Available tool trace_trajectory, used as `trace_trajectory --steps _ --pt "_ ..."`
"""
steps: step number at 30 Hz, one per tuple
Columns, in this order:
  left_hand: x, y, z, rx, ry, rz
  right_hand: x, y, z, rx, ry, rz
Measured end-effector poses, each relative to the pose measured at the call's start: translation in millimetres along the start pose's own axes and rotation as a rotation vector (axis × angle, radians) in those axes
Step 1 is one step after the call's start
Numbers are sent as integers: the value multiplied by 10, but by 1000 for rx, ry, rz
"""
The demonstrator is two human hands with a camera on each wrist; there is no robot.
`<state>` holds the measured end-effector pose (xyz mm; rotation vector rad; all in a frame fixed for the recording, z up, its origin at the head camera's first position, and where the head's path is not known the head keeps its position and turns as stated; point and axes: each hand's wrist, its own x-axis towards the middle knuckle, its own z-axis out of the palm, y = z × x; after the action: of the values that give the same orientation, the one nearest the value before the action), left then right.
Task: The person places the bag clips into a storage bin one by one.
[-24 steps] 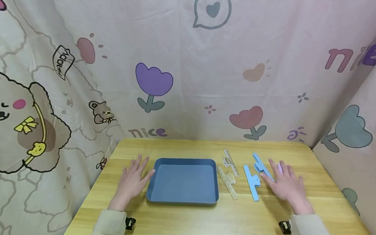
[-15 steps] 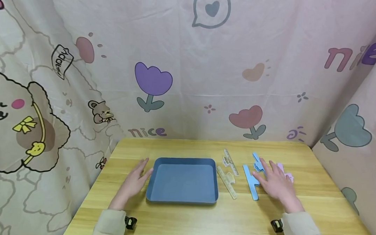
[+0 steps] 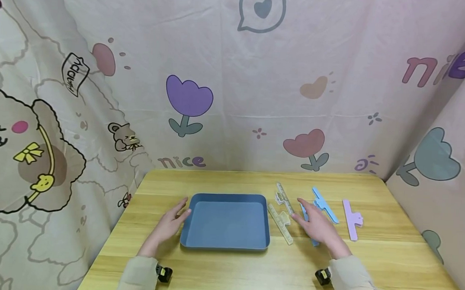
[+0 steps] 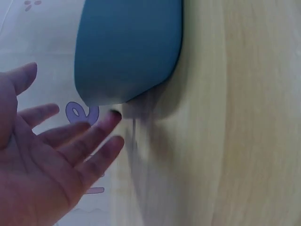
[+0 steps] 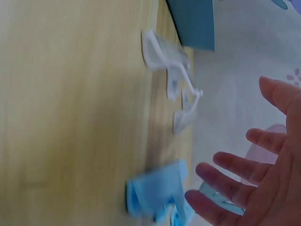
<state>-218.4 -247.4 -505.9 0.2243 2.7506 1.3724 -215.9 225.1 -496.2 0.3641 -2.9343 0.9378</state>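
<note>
A blue-grey rectangular tray (image 3: 227, 222) lies on the table. My left hand (image 3: 168, 224) is at its left edge, fingers spread and relaxed; in the left wrist view the fingertips stay just apart from the tray wall (image 4: 131, 52). My right hand (image 3: 318, 226) hovers above the nearer blue clip (image 3: 315, 243), partly hiding it, its fingers loosely extended and holding nothing. Left of that hand are two see-through bar-shaped clips, the farther clear clip (image 3: 284, 199) and the nearer yellowish clip (image 3: 279, 224). Behind it is another blue clip (image 3: 325, 205); rightward, a purple clip (image 3: 353, 221).
The wooden table (image 3: 219, 274) ends at a patterned curtain (image 3: 232, 140) at the back, with more curtain on both sides. A small black device (image 3: 164, 273) sits at the left wrist and another black device (image 3: 323, 276) at the right wrist.
My right hand has moved left from over the farther blue and purple clips to the nearer blue one, uncovering the purple clip. My left hand has turned slightly and stayed beside the tray.
</note>
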Motion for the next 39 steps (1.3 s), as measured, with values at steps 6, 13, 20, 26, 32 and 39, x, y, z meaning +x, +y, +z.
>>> trace_trajectory --steps 6,13,20,26,32,39 --pt "33 -9 32 -28 -7 22 96 -22 170 162 -53 37" --pt "63 -32 62 -27 -2 3 144 -34 260 210 -77 90" --pt "80 -59 66 -43 3 -32 177 -44 281 270 -104 127" --pt "105 -79 61 -105 0 -59 202 -35 294 303 -104 141" --pt "122 -105 57 -153 -1 -72 209 -34 300 336 -107 137" --pt "115 -108 52 -184 11 -82 210 -13 320 365 -121 139"
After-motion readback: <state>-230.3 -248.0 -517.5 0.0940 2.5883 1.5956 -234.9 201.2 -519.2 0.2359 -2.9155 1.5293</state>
